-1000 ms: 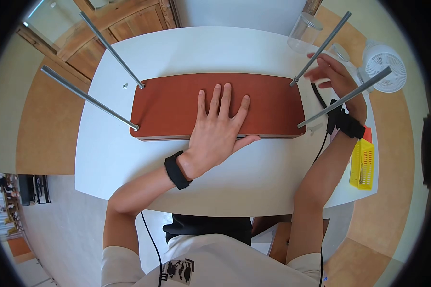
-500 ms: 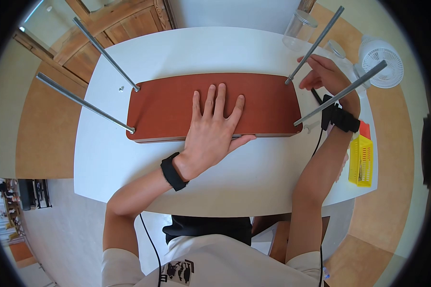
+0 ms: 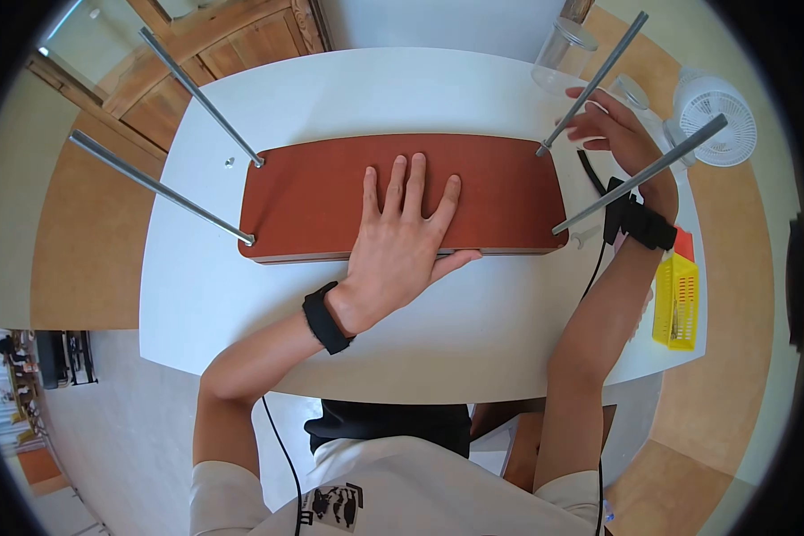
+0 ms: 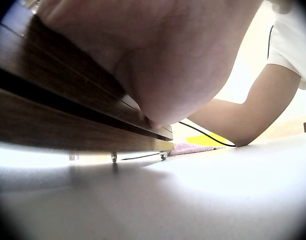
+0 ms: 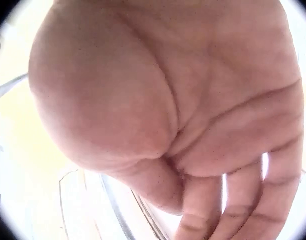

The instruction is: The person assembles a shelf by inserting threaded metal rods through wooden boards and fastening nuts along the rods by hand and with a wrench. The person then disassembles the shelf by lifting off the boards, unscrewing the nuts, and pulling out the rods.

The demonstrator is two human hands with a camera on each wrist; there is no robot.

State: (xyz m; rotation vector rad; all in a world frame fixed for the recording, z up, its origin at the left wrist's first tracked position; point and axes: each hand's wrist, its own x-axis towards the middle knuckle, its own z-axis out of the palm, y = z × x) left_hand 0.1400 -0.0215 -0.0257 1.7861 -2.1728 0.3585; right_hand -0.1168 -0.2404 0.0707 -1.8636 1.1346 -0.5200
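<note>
A reddish-brown board point(image 3: 308, 201) with rounded corners lies on the white table, a metal rod standing at each corner. My left hand point(image 3: 393, 255) rests flat on top of it, fingers spread, thumb along its near edge. From the left wrist view, dark wood layers point(image 4: 68, 95) show a gap between them, with small metal feet point(image 4: 163, 155) beneath. Beside the far right rod point(image 3: 603, 71) is my right hand point(image 3: 625, 147), its fingers loosely bent and overlapping the rod in the head view. The right wrist view shows the palm point(image 5: 218, 75) with nothing in it.
The near right rod point(image 3: 661, 167) crosses over my right wrist. A yellow basket point(image 3: 676, 308) stands at the table's right side. Farther back are a clear jar point(image 3: 565, 58) and a white fan point(image 3: 715, 125). A small metal piece point(image 3: 230, 163) lies left of the board.
My right hand's fingers drew in by the far right rod, then loosened outward again. The left hand stays on the board. The head view shifted slightly.
</note>
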